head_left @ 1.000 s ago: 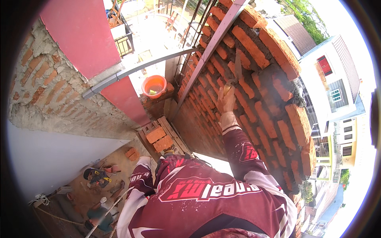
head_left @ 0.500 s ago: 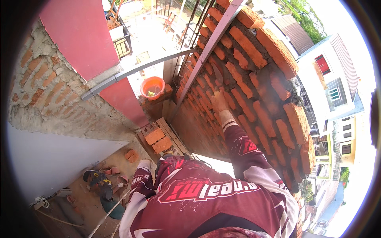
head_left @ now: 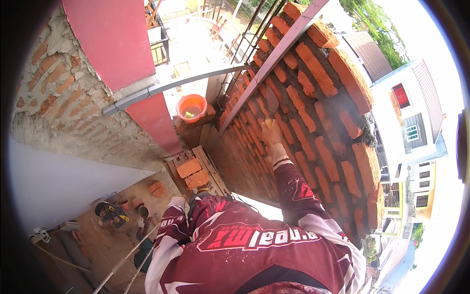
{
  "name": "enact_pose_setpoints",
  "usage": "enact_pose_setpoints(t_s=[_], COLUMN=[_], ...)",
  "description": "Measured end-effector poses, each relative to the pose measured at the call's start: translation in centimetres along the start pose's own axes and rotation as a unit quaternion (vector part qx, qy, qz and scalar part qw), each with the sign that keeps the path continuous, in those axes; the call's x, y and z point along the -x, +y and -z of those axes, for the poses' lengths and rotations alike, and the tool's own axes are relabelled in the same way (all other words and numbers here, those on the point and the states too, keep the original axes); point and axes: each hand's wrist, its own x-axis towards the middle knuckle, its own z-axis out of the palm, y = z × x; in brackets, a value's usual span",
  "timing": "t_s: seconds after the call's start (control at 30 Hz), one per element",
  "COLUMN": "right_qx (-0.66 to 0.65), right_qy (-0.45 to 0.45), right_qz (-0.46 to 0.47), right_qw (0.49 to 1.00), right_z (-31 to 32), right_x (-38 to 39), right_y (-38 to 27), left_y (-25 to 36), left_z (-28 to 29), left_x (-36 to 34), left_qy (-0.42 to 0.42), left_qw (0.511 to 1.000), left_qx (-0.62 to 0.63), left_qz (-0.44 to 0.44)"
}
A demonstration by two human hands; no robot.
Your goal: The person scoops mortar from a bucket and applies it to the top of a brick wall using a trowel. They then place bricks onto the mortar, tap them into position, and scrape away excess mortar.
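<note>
My right hand [head_left: 270,133] reaches out to the brick wall [head_left: 327,159] and is closed on the handle of a trowel [head_left: 272,100]. The trowel's pointed blade lies along the wall face, near the mortar joints between the orange bricks. My left arm [head_left: 175,221] hangs bent at my side. Its pale cuff shows, but the fingers cannot be made out. Beyond it, two loose bricks [head_left: 193,173] rest on a wooden plank platform [head_left: 214,169].
A slanted metal bar [head_left: 274,63] crosses the wall's face and meets a curved grey bar [head_left: 183,81]. An orange bucket [head_left: 191,108] stands beyond the planks. Tools [head_left: 111,214] and ropes [head_left: 117,268] lie low on the left. Houses [head_left: 416,103] show past the wall's right edge.
The view has shifted slightly, so wall and bucket sit a little lower and further right. My right hand stays at the wall with the trowel, whose blade shows more broadly now.
</note>
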Motion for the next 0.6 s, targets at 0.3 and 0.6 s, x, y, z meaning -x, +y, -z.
enact_pose_setpoints(t_s=[0.3,0.6], right_qx=[-0.083,0.006], right_qy=[0.070,0.058], right_qz=[0.090,0.066], right_qw=[0.990,0.996], right_z=[3.6,1.1], right_x=[0.4,-4.6], right_y=[-5.7,-6.7], left_y=[-2.6,-0.3], left_z=[0.7,1.9], left_x=[-1.7,0.8], left_qy=[0.045,0.033], left_qw=[0.825,0.801], left_qx=[-0.500,-0.550], left_qz=[-0.260,-0.235])
